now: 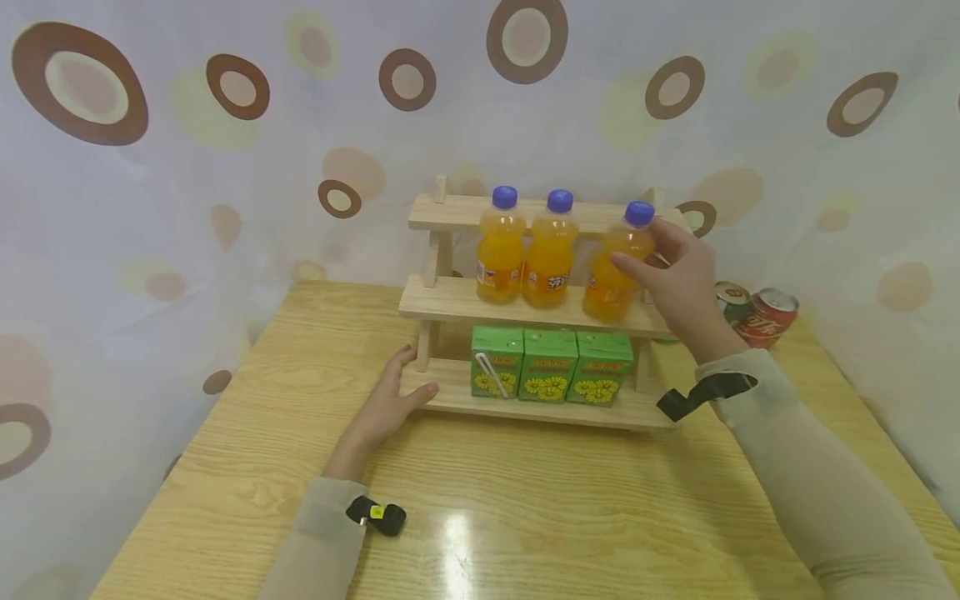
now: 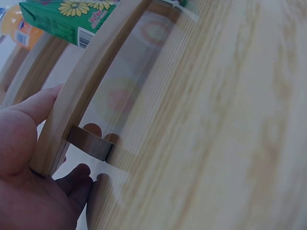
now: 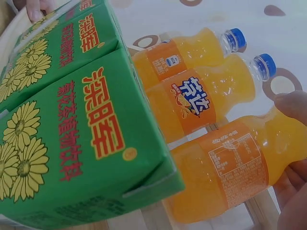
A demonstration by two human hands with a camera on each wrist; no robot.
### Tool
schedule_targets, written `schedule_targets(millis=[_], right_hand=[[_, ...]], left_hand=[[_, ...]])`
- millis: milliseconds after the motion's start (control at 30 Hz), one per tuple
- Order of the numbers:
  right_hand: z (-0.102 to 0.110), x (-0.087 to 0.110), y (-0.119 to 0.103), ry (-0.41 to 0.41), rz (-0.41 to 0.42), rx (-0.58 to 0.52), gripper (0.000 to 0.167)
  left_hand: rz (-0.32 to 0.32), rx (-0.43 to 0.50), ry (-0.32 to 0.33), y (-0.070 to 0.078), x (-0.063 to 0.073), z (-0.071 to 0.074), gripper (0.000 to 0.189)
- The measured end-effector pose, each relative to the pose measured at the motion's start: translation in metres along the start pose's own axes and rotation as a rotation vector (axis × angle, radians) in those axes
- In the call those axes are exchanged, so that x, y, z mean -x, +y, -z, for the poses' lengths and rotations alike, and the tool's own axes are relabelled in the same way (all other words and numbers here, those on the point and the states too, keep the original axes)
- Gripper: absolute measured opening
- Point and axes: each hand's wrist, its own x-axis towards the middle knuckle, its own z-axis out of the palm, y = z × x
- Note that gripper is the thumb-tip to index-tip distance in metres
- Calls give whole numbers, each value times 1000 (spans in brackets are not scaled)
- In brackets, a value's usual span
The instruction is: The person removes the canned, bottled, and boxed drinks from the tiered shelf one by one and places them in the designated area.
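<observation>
On the desk (image 1: 510,492) we find the left hand (image 1: 384,408) first; its thumb and fingers grip the left end of the wooden rack (image 1: 435,298) at its lowest board. Just right of that hand, on the same board, we see three green cartons (image 1: 550,362) side by side, a white straw (image 1: 487,364) on the front of the nearest one. Above the cartons, on the middle board, two orange bottles (image 1: 500,254) stand upright between the hands, close together. To their right, past a small gap, the third bottle (image 1: 609,292) is held between the right hand's (image 1: 686,283) thumb and fingers, its blue cap tilting right. We cannot tell whether its base touches the board. Beyond the right hand, we see a dark can (image 1: 729,302) and a red can (image 1: 770,317) on the desk, near each other.
</observation>
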Motion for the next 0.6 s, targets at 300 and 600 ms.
schedule_targets(millis=[300,600], right_hand=[[13,11,2,6,15,-48,57],[30,28,-1,32,-8,-185,59]], left_hand=[[15,2,4,0,1,0,73],[9,0,1,1,1,0,73]])
